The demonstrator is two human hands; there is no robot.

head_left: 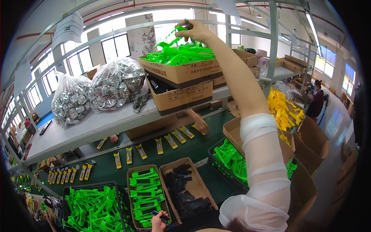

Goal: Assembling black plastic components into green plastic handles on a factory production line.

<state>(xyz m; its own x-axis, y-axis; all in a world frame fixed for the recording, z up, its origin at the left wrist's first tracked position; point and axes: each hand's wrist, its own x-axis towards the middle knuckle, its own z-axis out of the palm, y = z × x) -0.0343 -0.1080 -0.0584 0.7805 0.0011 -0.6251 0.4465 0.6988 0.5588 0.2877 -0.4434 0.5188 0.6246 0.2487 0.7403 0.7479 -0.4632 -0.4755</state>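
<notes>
My right arm, in a sheer white sleeve, reaches up to the shelf. There my right hand (193, 32) pinches a thin bright green plastic part (176, 32) above a cardboard box (181, 72) heaped with similar green parts. Something dark shows at its fingers. Low in the view, my left hand (159, 222) is closed on a small dark rectangular piece (162, 217). Beside it, a carton (132, 201) holds rows of green parts with dark panels, and another carton (206, 189) holds loose black pieces (183, 189).
Black crates (123, 208) of green parts stand left and right. Yellow units (159, 146) line the green conveyor (148, 164), where another person's hand (201, 126) reaches in. Bags of silver round parts (118, 83) sit on the shelf (116, 120). Yellow parts (284, 110) lie at right.
</notes>
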